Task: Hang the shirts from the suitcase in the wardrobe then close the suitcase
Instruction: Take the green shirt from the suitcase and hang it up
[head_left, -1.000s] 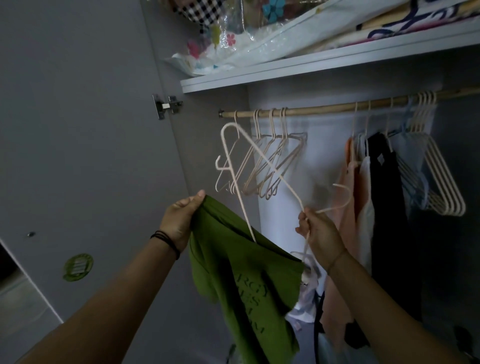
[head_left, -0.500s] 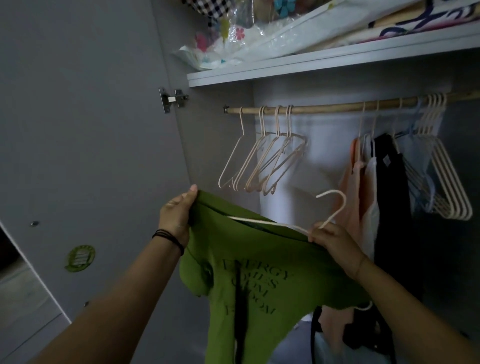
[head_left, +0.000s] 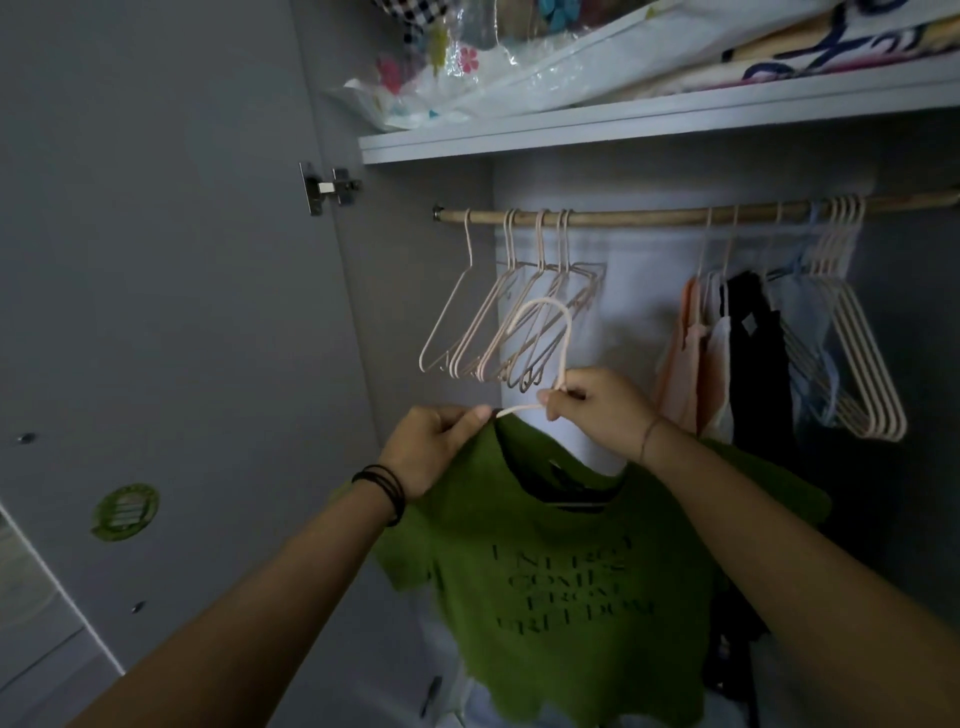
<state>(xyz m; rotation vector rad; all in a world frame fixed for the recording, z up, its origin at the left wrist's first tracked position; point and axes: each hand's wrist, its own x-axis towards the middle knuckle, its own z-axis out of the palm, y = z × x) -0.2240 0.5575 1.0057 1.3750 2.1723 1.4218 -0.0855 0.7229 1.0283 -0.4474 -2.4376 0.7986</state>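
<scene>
Pinching the green shirt (head_left: 561, 571) at its collar, the left hand (head_left: 431, 447) has its fingers curled on the fabric. The right hand (head_left: 597, 410) grips the pale hanger (head_left: 545, 332) just below its hook, below the wardrobe rail (head_left: 649, 214).
</scene>
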